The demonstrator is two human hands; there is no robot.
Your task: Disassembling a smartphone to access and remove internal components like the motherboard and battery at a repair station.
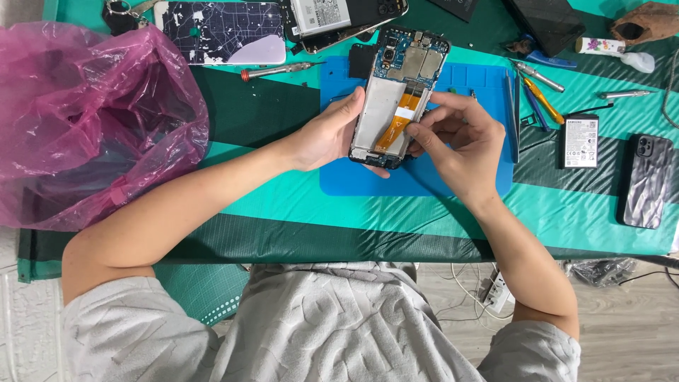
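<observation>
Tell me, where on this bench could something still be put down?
Bare green cloth lies between the pink bag and the blue mat, and along the near edge. The far edge, with phone parts and tools, is crowded.

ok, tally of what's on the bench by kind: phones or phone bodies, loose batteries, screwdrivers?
Phones or phone bodies: 3 (opened phone with orange flex cable held in left hand and right hand, dismantled phone at the top edge, black phone in a rippled case)
Loose black batteries: 1
Red-tipped silver screwdrivers: 1
Total: 5
</observation>
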